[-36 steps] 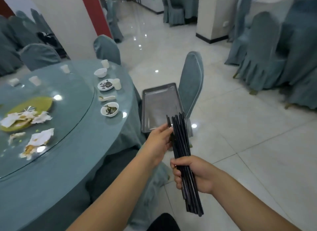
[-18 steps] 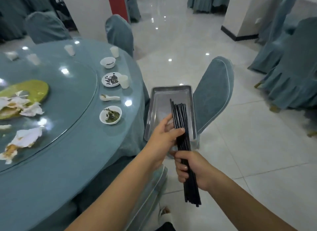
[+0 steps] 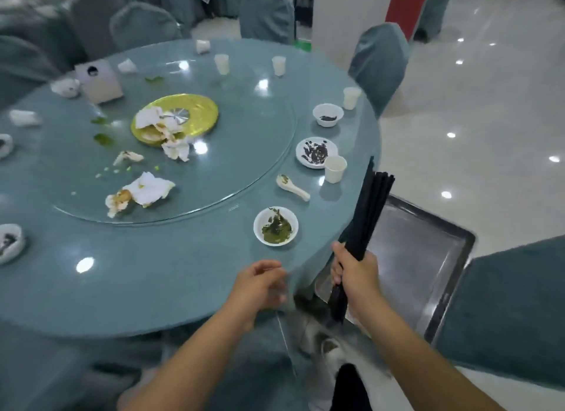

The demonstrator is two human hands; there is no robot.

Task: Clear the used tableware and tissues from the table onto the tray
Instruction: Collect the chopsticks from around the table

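My right hand [image 3: 354, 273] grips a bundle of black chopsticks [image 3: 368, 215], held upright over the near left part of the metal tray [image 3: 428, 257], which lies on a chair seat beside the table. My left hand [image 3: 260, 283] hovers over the table's near edge with loosely curled fingers and holds nothing. On the round teal table [image 3: 153, 282] stand a bowl with green leftovers [image 3: 276, 225], a white spoon [image 3: 293, 187], a paper cup [image 3: 335, 168], a stained saucer [image 3: 316, 151] and another bowl [image 3: 328, 114]. Crumpled tissues [image 3: 143, 192] lie on the glass turntable.
A gold plate [image 3: 189, 111] with tissue scraps sits mid-turntable. More cups [image 3: 278, 65], bowls and a white box [image 3: 99, 80] ring the far and left side. Covered chairs [image 3: 379, 59] surround the table; one chair back [image 3: 504, 313] stands right of the tray. Tiled floor lies to the right.
My left hand let go of the chopsticks and moved left over the table edge. The right hand swung the bundle upright. The view turned left toward the table.
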